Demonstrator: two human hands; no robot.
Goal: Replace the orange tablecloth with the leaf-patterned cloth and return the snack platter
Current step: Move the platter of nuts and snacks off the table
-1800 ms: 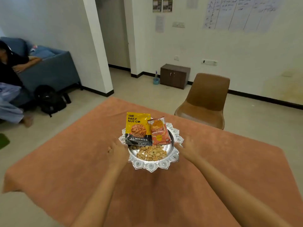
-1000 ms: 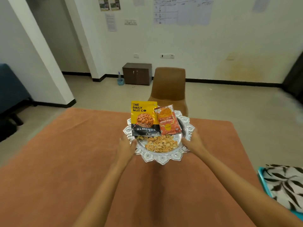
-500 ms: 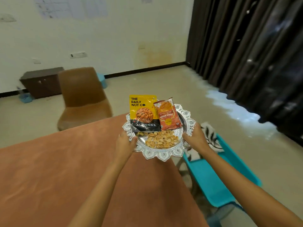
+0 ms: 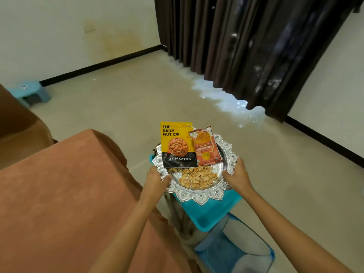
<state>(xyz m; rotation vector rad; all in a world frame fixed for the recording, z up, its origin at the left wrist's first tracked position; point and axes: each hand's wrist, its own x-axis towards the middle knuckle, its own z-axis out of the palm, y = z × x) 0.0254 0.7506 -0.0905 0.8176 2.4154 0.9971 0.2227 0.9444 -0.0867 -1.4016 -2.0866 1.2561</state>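
We see the snack platter [image 4: 199, 196] held by both hands off the table's corner, over a turquoise seat [image 4: 209, 213]; we cannot tell whether it touches that seat. The left hand [image 4: 156, 179] grips the silver rim at 8 o'clock, thumb laid on top and fingers hidden below. The right hand [image 4: 237, 176] grips the rim at 4 o'clock, thumb pointing inward. On the platter, 2 packets lie toward 12 o'clock: a yellow almond packet [image 4: 177, 144] and, touching it at its 3 o'clock, a red snack packet [image 4: 205, 147]. A heap of pistachio shells [image 4: 199, 177] lies toward 6 o'clock. The orange tablecloth [image 4: 69, 184] covers the table at the platter's 9 o'clock. A dark curtain [image 4: 246, 46] hangs at 1 o'clock.
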